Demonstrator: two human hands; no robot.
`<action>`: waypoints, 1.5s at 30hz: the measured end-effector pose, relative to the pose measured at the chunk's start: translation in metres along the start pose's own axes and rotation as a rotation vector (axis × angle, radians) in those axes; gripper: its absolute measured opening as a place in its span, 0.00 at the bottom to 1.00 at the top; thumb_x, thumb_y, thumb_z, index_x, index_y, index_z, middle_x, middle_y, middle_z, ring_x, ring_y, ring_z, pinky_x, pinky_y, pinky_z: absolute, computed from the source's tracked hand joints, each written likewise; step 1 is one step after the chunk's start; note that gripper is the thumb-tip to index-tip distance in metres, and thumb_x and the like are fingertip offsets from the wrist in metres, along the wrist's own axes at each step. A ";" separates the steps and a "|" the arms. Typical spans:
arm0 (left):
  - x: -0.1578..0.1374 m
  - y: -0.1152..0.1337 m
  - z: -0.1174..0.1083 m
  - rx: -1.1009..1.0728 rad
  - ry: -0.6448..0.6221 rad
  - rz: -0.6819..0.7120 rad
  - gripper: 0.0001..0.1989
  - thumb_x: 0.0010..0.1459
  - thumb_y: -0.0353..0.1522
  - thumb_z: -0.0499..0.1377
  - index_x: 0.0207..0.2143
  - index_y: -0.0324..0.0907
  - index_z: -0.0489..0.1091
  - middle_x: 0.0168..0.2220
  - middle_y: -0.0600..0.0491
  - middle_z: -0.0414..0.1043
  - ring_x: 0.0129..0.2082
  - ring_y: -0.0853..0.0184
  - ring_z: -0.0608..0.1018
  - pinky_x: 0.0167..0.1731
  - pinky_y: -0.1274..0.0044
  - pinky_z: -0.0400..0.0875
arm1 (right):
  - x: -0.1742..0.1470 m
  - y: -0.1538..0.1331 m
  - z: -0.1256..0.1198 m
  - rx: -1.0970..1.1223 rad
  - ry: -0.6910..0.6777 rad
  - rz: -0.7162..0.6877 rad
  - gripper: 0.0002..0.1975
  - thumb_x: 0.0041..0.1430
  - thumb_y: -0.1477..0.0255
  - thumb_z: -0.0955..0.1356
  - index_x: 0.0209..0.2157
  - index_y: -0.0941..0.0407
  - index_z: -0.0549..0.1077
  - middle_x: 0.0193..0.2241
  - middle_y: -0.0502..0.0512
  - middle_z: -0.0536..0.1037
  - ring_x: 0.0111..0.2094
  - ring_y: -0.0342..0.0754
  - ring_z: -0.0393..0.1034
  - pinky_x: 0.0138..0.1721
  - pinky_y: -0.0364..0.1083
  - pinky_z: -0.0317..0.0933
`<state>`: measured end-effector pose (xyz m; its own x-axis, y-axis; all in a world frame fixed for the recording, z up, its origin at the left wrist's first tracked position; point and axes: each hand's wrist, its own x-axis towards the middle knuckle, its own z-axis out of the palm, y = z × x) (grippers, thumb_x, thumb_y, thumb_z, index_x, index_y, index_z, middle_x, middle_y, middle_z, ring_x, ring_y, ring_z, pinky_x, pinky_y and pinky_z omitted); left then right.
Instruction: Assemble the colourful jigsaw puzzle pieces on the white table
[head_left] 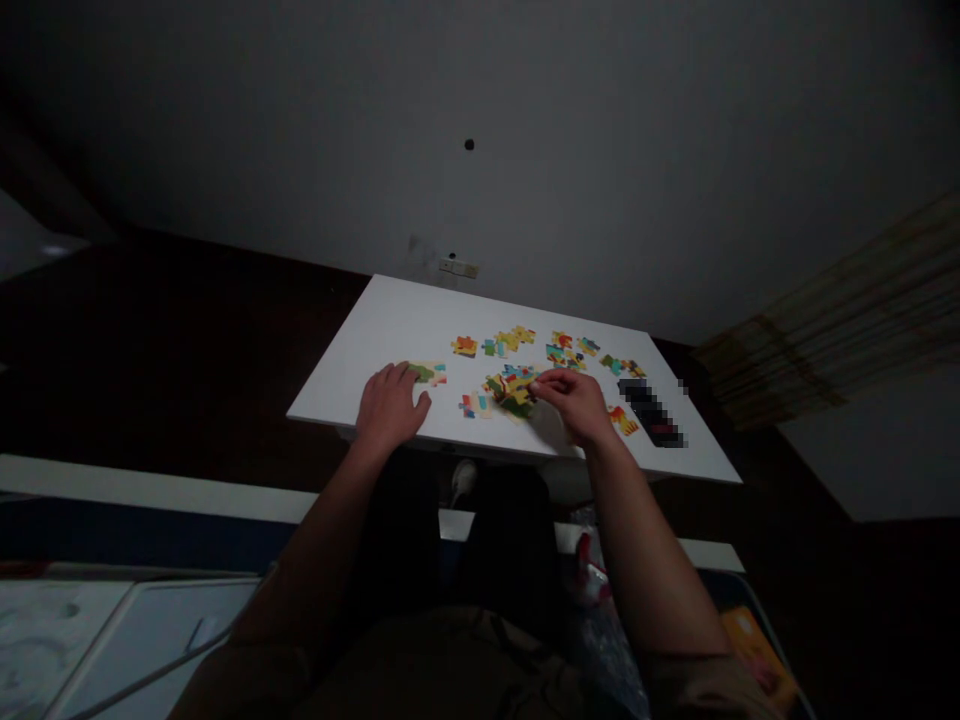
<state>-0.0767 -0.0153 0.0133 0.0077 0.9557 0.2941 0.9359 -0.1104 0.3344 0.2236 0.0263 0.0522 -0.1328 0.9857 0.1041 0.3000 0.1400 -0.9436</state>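
Observation:
My left hand (390,408) lies on the white table (337,370) with its thumb apart from the fingers. Its fingertips touch a few joined puzzle pieces (429,373) in green and pale colours. My right hand (576,402) is closed in a pinch on a green and yellow puzzle piece (514,402), near the middle of the table. That piece partly covers others, so its full outline cannot be made out. Between my hands lies a pale, red and blue puzzle piece (474,405). A red and yellow puzzle piece (622,420) shows just right of my right wrist.
Further back are an orange puzzle piece (464,346), a yellow cluster (510,341) and several more pieces (564,352). A dark, pixelated object (652,412) lies at the right. Behind the table stands a grey wall (570,180) with a socket strip (459,267); a curtain (787,350) hangs right.

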 end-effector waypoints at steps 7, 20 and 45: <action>-0.001 -0.002 0.002 0.004 -0.016 -0.027 0.21 0.62 0.37 0.50 0.55 0.41 0.63 0.62 0.46 0.60 0.62 0.55 0.59 0.62 0.61 0.49 | -0.008 -0.002 0.079 0.296 -0.036 0.098 0.20 0.45 0.61 0.75 0.38 0.51 0.68 0.29 0.50 0.78 0.30 0.48 0.75 0.32 0.48 0.70; -0.001 -0.005 0.004 0.028 -0.002 -0.067 0.21 0.61 0.38 0.49 0.56 0.55 0.64 0.61 0.56 0.62 0.63 0.56 0.59 0.63 0.60 0.51 | 0.003 0.005 0.117 0.072 -0.132 0.066 0.20 0.50 0.62 0.71 0.46 0.49 0.68 0.33 0.50 0.77 0.28 0.47 0.75 0.30 0.48 0.70; 0.006 -0.009 0.009 0.028 -0.018 -0.101 0.19 0.63 0.41 0.46 0.54 0.52 0.65 0.62 0.55 0.61 0.63 0.58 0.59 0.64 0.63 0.50 | -0.016 -0.005 0.151 -0.832 -0.085 -0.374 0.14 0.65 0.66 0.62 0.49 0.50 0.72 0.50 0.56 0.73 0.52 0.59 0.60 0.53 0.59 0.56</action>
<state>-0.0822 -0.0061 0.0036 -0.0813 0.9664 0.2439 0.9417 -0.0057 0.3363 0.0812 -0.0044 0.0077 -0.4172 0.8569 0.3029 0.8028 0.5036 -0.3190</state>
